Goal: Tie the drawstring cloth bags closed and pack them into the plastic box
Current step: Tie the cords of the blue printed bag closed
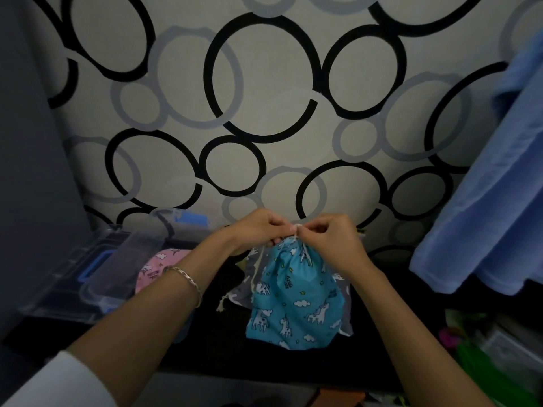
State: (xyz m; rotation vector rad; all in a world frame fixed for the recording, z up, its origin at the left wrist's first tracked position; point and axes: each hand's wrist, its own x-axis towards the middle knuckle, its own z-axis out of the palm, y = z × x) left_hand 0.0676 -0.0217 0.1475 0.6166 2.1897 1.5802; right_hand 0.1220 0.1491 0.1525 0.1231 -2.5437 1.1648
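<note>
Blue unicorn-print drawstring bag [293, 301] hanging gathered at the neck, right under the pinch. Left hand [258, 230] and right hand [335, 239] both closed on the cream drawstring [298, 227] at the very top, fingertips nearly touching each other. Loose cord end [252, 277] with a knotted tip dangling down below the left hand, beside the bag. Grey print bag [244, 289] lying flat just behind the blue one, on a black surface [293, 362]. Off to the left of the grip: clear plastic box [97, 277] with blue latches, pink print bag [160, 267] peeking out past the left forearm. Silver bracelet [188, 280] on the left wrist. Blue cloth [484, 215] hanging off to the right.
</note>
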